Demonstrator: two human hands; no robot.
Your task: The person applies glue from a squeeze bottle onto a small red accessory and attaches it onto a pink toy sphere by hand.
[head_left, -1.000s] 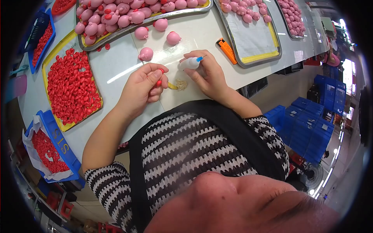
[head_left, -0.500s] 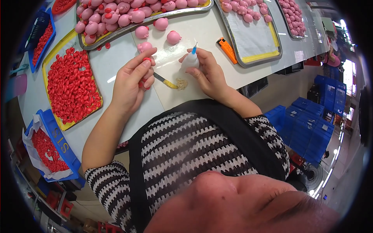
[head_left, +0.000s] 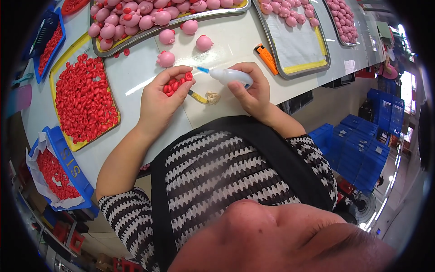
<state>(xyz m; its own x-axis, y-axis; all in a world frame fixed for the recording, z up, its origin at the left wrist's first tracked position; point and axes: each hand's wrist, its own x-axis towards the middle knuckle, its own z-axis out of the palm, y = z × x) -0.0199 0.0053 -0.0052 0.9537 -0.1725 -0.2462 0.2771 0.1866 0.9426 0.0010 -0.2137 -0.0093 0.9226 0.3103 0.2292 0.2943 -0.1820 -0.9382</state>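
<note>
My left hand (head_left: 158, 99) is closed, pinching a small red ring-like piece (head_left: 189, 76) between thumb and forefinger. Several more red pieces (head_left: 171, 86) sit in its curled fingers. A white squeeze bottle (head_left: 229, 77) with a blue needle tip (head_left: 202, 70) lies tilted in my right hand (head_left: 253, 93), which is wrapped round it. The needle points left, close to the pinched red piece; whether it touches I cannot tell. Just beyond my left hand are loose pink balls with red parts, the nearest a pink ball (head_left: 166, 59).
A tray of red pieces (head_left: 86, 97) lies left, with a blue crate (head_left: 72, 165) nearer. Pink balls fill a metal-rimmed tray (head_left: 181, 20) at the back. An orange cutter (head_left: 266, 59) lies beside another tray (head_left: 301, 54). A yellow-handled tool (head_left: 198, 97) and beige scrap (head_left: 212, 97) lie between my hands.
My right hand has tipped the bottle from upright to pointing left. My left hand has turned, showing the red pieces, with one now held out at the fingertips toward the needle.
</note>
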